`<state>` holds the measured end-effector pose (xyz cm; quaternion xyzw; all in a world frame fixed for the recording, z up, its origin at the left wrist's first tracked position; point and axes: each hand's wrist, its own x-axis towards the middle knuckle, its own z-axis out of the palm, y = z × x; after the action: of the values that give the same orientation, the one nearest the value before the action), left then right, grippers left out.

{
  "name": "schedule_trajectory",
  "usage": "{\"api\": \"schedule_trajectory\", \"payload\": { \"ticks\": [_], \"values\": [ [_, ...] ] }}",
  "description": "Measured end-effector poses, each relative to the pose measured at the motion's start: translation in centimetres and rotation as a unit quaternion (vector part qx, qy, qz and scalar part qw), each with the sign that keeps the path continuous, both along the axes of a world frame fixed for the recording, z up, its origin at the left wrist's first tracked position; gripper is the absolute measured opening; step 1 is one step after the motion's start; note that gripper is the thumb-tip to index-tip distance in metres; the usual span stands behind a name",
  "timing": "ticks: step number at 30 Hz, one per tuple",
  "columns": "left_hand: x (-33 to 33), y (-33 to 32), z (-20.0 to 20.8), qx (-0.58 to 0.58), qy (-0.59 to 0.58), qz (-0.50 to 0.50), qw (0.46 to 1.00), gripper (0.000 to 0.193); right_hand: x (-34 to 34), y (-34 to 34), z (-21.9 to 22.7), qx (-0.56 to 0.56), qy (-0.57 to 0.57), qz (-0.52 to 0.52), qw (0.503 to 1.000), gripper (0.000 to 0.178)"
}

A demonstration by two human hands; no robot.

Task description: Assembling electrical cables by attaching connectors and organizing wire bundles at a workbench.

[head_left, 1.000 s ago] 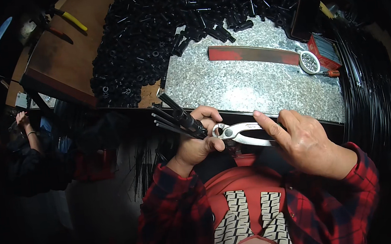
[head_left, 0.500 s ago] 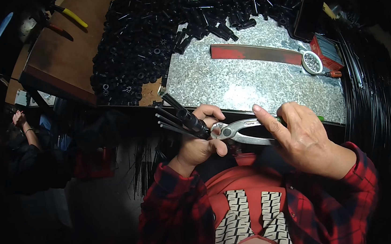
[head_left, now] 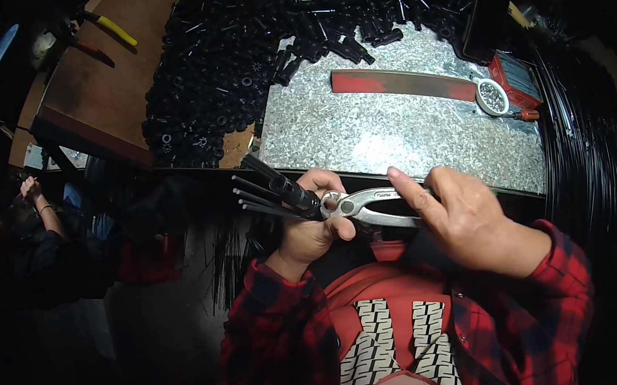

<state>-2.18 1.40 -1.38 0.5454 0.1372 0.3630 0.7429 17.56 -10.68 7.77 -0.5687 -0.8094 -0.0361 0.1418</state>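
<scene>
My left hand [head_left: 303, 243] is closed around a bundle of black rods [head_left: 258, 197] with a thick black collar [head_left: 295, 195], the rods' free ends fanning out to the upper left. In my right hand [head_left: 470, 214] are silver end-cutting pincers [head_left: 347, 208], with a bit of green showing beyond the hand. The forefinger stretches along the handle while the other fingers curl around it. The pincers' jaws meet the collar's right end, between my left thumb and forefinger. What exactly lies in the jaws is too small to make out.
A large heap of black tubular parts [head_left: 215, 75] covers the bench's back. On the speckled worktop [head_left: 317, 132] lie a reddish-brown strip [head_left: 402, 85], a white cup of small metal bits [head_left: 492, 97] and a red box [head_left: 513, 80]. Long black rods [head_left: 579, 144] hang at right; a co-worker's hand [head_left: 30, 189] shows at left.
Both hands, the pincers and the bundle of rods have shifted slightly to the left. The jaws remain at the collar's end, and both grips are kept.
</scene>
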Motion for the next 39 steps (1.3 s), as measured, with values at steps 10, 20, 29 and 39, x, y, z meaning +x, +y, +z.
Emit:
{"api": "schedule_trajectory", "payload": {
  "ticks": [10, 20, 29, 39],
  "values": [
    [-0.2, -1.0, -0.5, 0.02, 0.001, 0.102, 0.995, 0.068, -1.8, -0.6, -4.5, 0.026, 0.116, -0.038, 0.992, 0.067],
    [-0.4, -0.9, 1.0, 0.056, 0.069, -0.014, 0.996, 0.078, 0.1, -2.4, 1.5, -0.074, 0.055, -0.016, 0.996, 0.071],
    [0.5, 0.1, 1.2, 0.265, 0.021, -0.064, 0.962, 0.078, 2.6, -4.3, -0.2, -0.515, 0.472, 0.0, 0.715, 0.07],
    [1.6, 0.9, 1.9, 0.237, 0.027, -0.095, 0.966, 0.079, 1.4, -4.5, -3.3, -0.604, 0.733, 0.082, 0.302, 0.072]
  ]
}}
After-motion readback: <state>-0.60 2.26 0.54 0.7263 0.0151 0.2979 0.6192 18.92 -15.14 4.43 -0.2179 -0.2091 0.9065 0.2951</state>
